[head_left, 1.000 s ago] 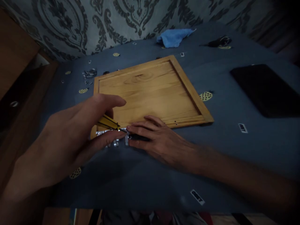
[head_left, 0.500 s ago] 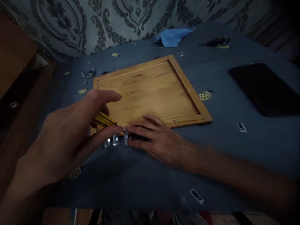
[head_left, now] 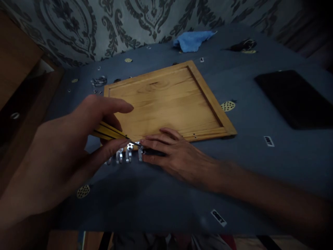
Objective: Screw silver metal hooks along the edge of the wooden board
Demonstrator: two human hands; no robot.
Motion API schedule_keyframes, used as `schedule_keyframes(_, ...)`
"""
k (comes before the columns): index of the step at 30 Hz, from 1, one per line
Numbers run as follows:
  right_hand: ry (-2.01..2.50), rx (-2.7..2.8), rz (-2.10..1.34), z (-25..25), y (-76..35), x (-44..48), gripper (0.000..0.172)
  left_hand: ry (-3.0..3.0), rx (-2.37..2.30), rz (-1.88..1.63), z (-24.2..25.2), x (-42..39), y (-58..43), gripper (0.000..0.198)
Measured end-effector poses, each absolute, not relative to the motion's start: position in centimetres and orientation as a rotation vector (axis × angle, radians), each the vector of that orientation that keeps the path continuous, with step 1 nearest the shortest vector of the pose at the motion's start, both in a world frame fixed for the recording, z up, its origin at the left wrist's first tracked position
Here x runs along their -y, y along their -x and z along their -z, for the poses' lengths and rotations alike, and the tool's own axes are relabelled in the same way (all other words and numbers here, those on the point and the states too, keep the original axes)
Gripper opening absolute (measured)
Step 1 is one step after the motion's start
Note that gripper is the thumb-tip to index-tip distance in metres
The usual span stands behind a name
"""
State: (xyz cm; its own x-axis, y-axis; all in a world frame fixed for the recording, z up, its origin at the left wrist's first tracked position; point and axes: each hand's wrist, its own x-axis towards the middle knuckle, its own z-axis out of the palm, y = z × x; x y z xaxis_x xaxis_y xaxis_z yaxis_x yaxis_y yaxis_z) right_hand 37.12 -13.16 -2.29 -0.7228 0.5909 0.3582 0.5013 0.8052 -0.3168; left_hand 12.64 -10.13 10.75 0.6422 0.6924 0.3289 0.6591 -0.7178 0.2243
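Observation:
A framed wooden panel (head_left: 163, 100) lies on the blue patterned cloth. Several shiny metal clips (head_left: 129, 153) sit along its near edge at the left. My left hand (head_left: 91, 132) is closed on a yellow-handled screwdriver (head_left: 110, 131), thumb and fingers round the handle, index finger stretched out above. The screwdriver's thin tip reaches the rightmost clip (head_left: 140, 152). My right hand (head_left: 174, 151) lies flat with fingers spread over the panel's near edge, its fingertips touching beside that clip. Something dark shows between its fingers, too hidden to name.
Small metal parts (head_left: 99, 81) lie beyond the panel's left corner. At the back are a blue cloth (head_left: 194, 41) and a dark object (head_left: 241, 46). A black flat item (head_left: 293, 99) lies to the right. Wooden furniture (head_left: 18, 55) borders the left side.
My left hand has shifted a little left and back with the screwdriver, so its shaft and more of the clips show. My right hand has hardly moved.

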Motion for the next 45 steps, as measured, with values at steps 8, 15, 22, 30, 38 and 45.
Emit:
schedule_keyframes(8, 0.815, 2.554, -0.305, 2.3, -37.1, 13.1, 0.033, -2.725, -1.153, -0.63, -10.0, 9.7, -12.3, 0.041)
schedule_keyframes(15, 0.829, 2.54, -0.299, 2.3, -37.1, 13.2, 0.032, -2.808, -1.036, -0.572, -10.4, 9.6, -12.3, 0.038)
schedule_keyframes(22, 0.789, 2.514, -0.258, 2.6, -37.0, 13.1, 0.031, -2.856, -0.972, -0.531, -10.2, 9.4, -12.8, 0.041)
schedule_keyframes(30, 0.796, 2.515, -0.253, 2.5, -37.0, 13.0, 0.03, -2.854, -1.15, -0.567, -10.0, 9.9, -13.0, 0.041)
schedule_keyframes(38, 0.823, 2.538, -0.26, 2.5, -36.9, 13.0, 0.03, -2.848, -1.074, -0.56, -10.4, 9.5, -12.1, 0.045)
schedule_keyframes(45, 0.808, 2.526, -0.271, 2.4, -37.0, 13.0, 0.03, -2.881, -1.19, -0.563, -10.3, 10.0, -13.2, 0.042)
